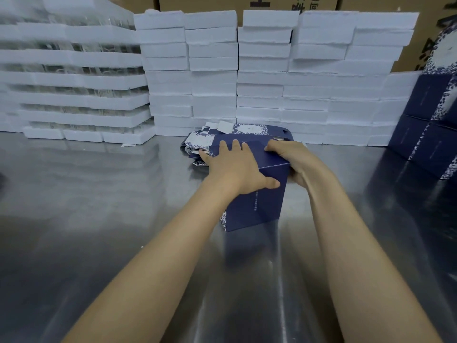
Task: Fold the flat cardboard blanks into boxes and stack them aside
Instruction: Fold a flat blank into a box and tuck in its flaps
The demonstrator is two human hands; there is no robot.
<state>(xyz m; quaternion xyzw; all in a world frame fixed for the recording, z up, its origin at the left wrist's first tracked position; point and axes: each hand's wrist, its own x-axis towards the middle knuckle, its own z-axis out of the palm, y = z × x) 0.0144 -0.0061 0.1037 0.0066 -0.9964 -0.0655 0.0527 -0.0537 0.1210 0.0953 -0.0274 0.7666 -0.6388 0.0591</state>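
A dark blue cardboard box (257, 206) with a white leaf pattern stands on the steel table (99, 206), partly formed. My left hand (235, 169) lies on its top with fingers spread and the thumb on the front face. My right hand (291, 154) grips the box's right side, fingers curled over the top edge. Behind the box lies a pile of flat blue-and-white blanks (222, 137).
White foam blocks (247, 70) are stacked in a wall across the back, with clear-packed trays (69, 70) at the left. Finished blue boxes (430, 125) are stacked at the right edge. Brown cartons (272, 2) stand behind.
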